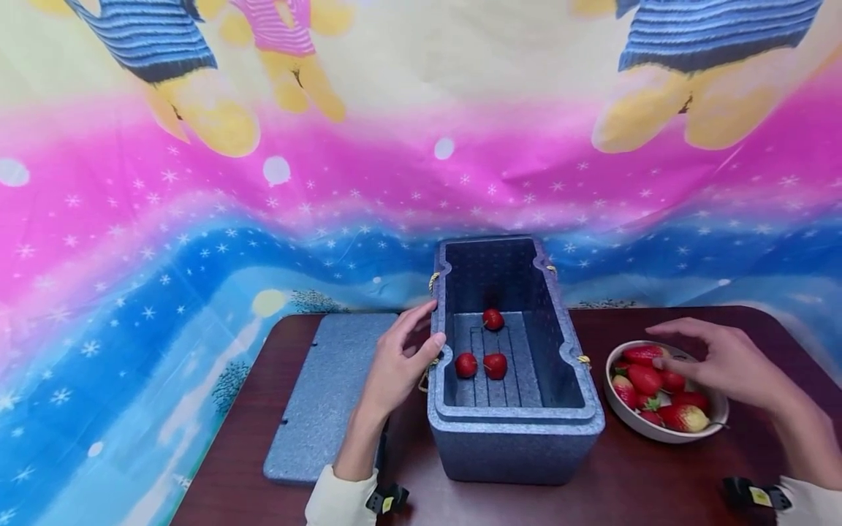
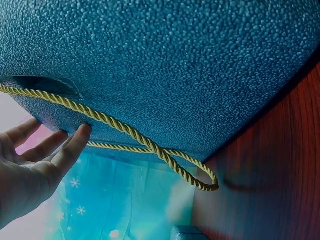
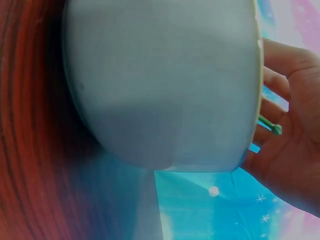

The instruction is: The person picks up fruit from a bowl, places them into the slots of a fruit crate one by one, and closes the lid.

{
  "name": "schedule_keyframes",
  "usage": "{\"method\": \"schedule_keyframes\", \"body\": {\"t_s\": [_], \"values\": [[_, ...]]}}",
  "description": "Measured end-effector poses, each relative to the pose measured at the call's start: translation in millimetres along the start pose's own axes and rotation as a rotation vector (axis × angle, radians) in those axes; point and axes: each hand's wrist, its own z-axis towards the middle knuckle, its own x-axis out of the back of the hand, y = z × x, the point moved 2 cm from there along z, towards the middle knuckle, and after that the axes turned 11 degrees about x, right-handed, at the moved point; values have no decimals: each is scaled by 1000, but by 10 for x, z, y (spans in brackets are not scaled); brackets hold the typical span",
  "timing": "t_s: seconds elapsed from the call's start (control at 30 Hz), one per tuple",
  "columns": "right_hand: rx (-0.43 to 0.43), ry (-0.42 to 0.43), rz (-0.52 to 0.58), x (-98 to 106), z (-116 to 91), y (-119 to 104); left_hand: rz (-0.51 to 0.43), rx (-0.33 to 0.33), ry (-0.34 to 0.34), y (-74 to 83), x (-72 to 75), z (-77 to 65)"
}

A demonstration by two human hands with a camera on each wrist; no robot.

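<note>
A blue-grey foam box (image 1: pixel 516 453) stands uncovered on the table, holding three small, round red fruits (image 1: pixel 495 366) with stems. My left hand (image 1: pixel 395 361) is at its left wall, fingertips and thumb by the rim; the left wrist view shows its fingers (image 2: pixel 75 145) extended beside the wall, below a gold rope (image 2: pixel 125 130). To the right is a pale round bowl (image 1: pixel 641 427) with several strawberries (image 1: pixel 645 380) and other red fruits. Over the bowl hovers my right hand (image 1: pixel 730 361), fingers spread and thumb above the fruit. The bowl's side hides some right fingertips in the right wrist view.
A flat grey foam lid (image 1: pixel 329 409) lies left of the box, partly behind my left forearm. The dark reddish-brown table (image 1: pixel 230 446) backs onto a colourful printed cloth (image 1: pixel 368 190). Gold rope ends show at the box's sides.
</note>
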Motion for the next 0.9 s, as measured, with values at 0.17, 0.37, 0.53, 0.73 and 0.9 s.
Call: {"method": "schedule_keyframes", "body": {"t_s": [0.17, 0.37, 0.53, 0.73, 0.9], "values": [[58, -10, -31, -35, 10, 7, 3, -1, 4, 3, 7, -7], [71, -46, -53, -33, 0, -22, 5, -6, 7, 3, 3, -6], [73, -102, -32, -48, -3, -44, 9, -5, 9, 3, 1, -3], [95, -122, -16, -97, 12, -47, 11, 4, 6, 15, 3, -4], [94, -112, -33, -87, 24, -64, 16, 3, 7, 22, 2, -11]]}}
